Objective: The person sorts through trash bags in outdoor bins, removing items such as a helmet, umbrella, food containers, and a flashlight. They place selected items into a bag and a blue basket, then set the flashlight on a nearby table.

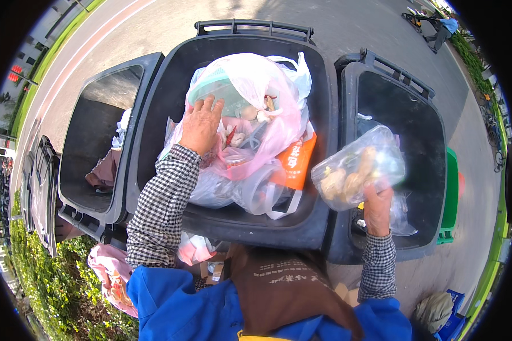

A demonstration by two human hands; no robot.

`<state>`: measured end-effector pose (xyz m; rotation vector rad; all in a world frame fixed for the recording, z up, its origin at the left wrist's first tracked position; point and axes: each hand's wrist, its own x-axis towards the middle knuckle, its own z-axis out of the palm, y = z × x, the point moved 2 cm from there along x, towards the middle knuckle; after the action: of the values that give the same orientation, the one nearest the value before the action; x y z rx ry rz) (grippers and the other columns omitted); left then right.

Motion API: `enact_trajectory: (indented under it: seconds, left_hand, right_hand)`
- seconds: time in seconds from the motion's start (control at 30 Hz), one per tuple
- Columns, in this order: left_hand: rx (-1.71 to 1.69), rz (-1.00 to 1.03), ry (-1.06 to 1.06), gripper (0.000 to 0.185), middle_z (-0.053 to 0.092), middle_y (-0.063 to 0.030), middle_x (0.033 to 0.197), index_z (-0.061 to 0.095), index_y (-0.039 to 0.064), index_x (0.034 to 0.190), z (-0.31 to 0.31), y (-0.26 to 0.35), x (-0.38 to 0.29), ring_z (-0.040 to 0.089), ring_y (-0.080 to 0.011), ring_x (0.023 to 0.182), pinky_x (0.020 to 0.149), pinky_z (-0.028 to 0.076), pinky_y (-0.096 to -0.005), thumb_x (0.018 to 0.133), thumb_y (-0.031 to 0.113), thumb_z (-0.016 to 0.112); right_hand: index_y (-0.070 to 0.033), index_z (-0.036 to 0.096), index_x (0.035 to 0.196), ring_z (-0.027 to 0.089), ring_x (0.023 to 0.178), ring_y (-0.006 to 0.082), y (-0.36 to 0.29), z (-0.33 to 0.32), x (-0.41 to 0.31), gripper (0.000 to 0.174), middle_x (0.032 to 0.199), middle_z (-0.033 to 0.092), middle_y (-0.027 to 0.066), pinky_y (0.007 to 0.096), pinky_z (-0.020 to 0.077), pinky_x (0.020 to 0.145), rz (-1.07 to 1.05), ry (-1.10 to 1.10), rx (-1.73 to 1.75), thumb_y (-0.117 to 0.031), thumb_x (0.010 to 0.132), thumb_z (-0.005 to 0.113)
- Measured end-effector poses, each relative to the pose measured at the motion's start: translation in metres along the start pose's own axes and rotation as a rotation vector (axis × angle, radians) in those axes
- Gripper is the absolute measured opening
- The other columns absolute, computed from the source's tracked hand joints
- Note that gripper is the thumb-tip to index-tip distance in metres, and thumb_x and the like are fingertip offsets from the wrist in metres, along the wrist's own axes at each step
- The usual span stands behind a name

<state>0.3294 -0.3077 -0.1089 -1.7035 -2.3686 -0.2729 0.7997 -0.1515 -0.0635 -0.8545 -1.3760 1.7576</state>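
In my right hand [378, 209] is a clear plastic food container [358, 170] with pale, brownish contents, held over the right bin. My left hand [201, 123] rests, fingers spread, at a pale green plastic basket [209, 89] in the middle bin. Around the basket lies a torn pinkish-white plastic bag [288, 123] with eggshell-like pieces, red chillies and other food scraps. An orange bag [298, 160] bearing writing leans beside it, and a clear plastic tub [260, 192] lies at the near side.
Dark wheeled bins stand on both sides: the left bin [64, 170] holds a brown bag [106, 170], the right bin [439, 170] some plastic bags. A green bin [451, 192] is beyond. Shrubs [38, 264] grow at the lower left. A person [443, 32] pushes a cart at the upper right.
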Motion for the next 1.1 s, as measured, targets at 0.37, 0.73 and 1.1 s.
enact_trajectory:
  seconds: [0.37,0.73,1.1]
  left_hand:
    - [-0.143,0.171,-0.345,0.032,0.074,-0.0147,0.128,0.076,0.003,0.123,0.068,0.061,-0.006,0.071,-0.0371,0.125,0.103,0.063,-0.0466,0.091,0.002,0.077]
    - [-0.318,0.110,0.030,0.027,0.076,-0.0253,0.128,0.079,-0.002,0.118,0.093,0.065,0.037,0.078,-0.0415,0.119,0.103,0.062,-0.0516,0.099,0.015,0.072]
    - [-0.311,0.055,-0.371,0.043,0.072,-0.0232,0.146,0.075,0.012,0.142,0.114,0.059,0.066,0.077,-0.0408,0.124,0.103,0.062,-0.0536,0.100,0.022,0.074]
  right_hand:
    - [0.006,0.068,0.147,0.073,0.122,0.0182,0.008,0.012,-0.011,0.053,0.138,0.078,0.0100,0.0373,0.0568,0.110,0.076,-0.093,-0.037,-0.017,0.104,0.086]
    - [0.005,0.059,0.157,0.072,0.133,0.0234,0.016,0.033,-0.034,0.063,0.148,0.073,0.0137,0.0397,0.0548,0.117,0.214,-0.106,0.042,-0.020,0.104,0.082]
    - [0.002,0.046,0.167,0.066,0.145,0.0269,0.035,0.047,-0.043,0.074,0.159,0.066,0.0171,0.0437,0.0519,0.124,0.293,-0.034,0.177,-0.027,0.108,0.079]
